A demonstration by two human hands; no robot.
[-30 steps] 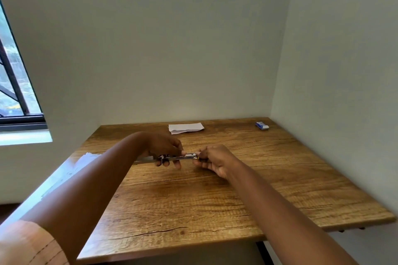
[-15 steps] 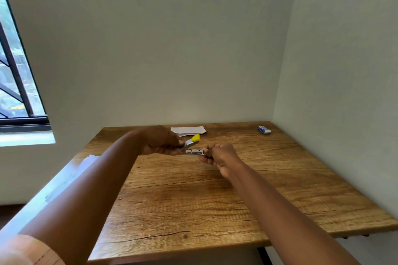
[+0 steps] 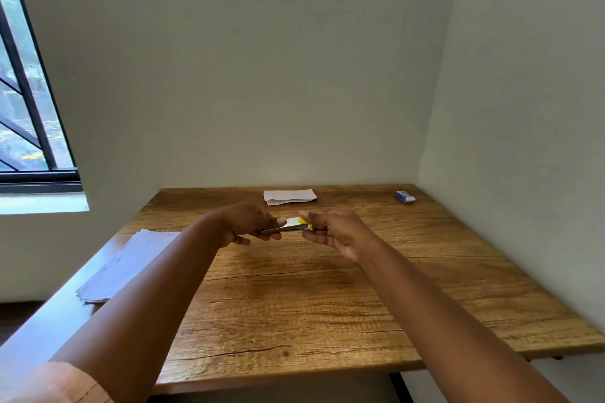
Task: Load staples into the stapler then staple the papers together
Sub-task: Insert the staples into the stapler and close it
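In the head view, the left hand [image 3: 248,222] and the right hand [image 3: 334,231] both close their grip on the small metal stapler with a yellow tip [image 3: 293,225], above the brown wooden bench [image 3: 294,298]. The folded white papers [image 3: 289,196] lie behind, near the wall.

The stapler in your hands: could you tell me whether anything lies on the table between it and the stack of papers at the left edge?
Nothing visible does. The stapler is held above the table by both hands, and the wood between it and the papers looks bare; only the left forearm crosses that stretch, hiding part of it.
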